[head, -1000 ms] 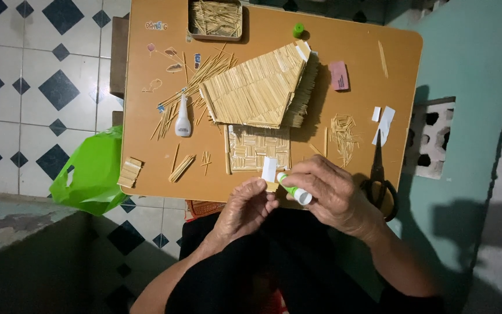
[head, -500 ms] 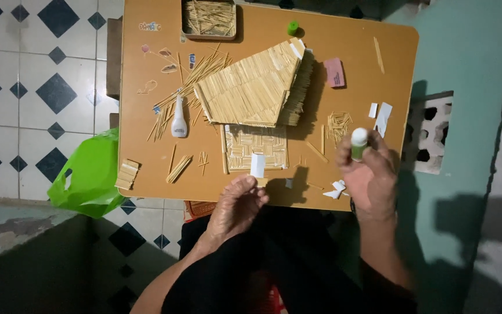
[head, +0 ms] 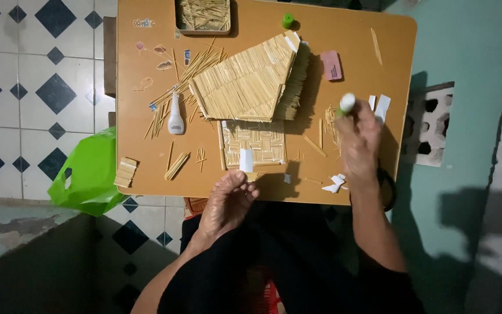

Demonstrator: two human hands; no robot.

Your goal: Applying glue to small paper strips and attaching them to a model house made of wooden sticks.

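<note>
My left hand (head: 228, 200) is at the near edge of the small brown table (head: 140, 134), pinching a small white paper strip (head: 246, 160) upright in front of a woven stick panel (head: 254, 142). My right hand (head: 358, 139) is over the right side of the table, closed around a glue stick (head: 347, 104) with a white and green end pointing away from me. A large roof-like piece made of thin sticks (head: 251, 81) lies at the table's middle.
A tray of sticks (head: 203, 14) sits at the far edge, a green cap (head: 287, 20) beside it. A white glue bottle (head: 175, 113), loose sticks, a pink block (head: 331, 64) and white paper scraps (head: 335, 183) lie about. A green plastic bag (head: 88, 171) hangs at the left.
My right hand carried the glue stick away from my left hand, to the right and further onto the table. My left hand stayed, holding the white strip.
</note>
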